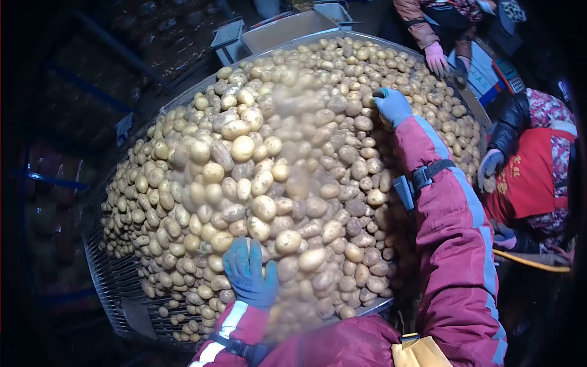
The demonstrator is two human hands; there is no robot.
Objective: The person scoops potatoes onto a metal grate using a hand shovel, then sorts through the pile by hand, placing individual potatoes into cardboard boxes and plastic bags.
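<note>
A large heap of potatoes [263, 208] fills the middle of the head view, pale and clean on the left, browner on the right. My left hand [249, 272], in a blue-grey glove, lies on the near side of the heap with its fingers stretched out and thumb apart. At the far right of the heap is my right hand [394, 107], gloved too, its fingers curled and pressed together over the potatoes. Whatever may be inside those fingers is hidden. A blurred patch in the picture's middle smears some potatoes.
The heap rests on a slatted metal table [113, 269] with a raised rim. Beyond it stands a pale bin [290, 30]. A co-worker's pink-gloved hand [436, 59] is at the far right edge; another person's gloved hand [489, 168] is nearer. A calculator [509, 75] and a yellow cord [532, 262] are alongside.
</note>
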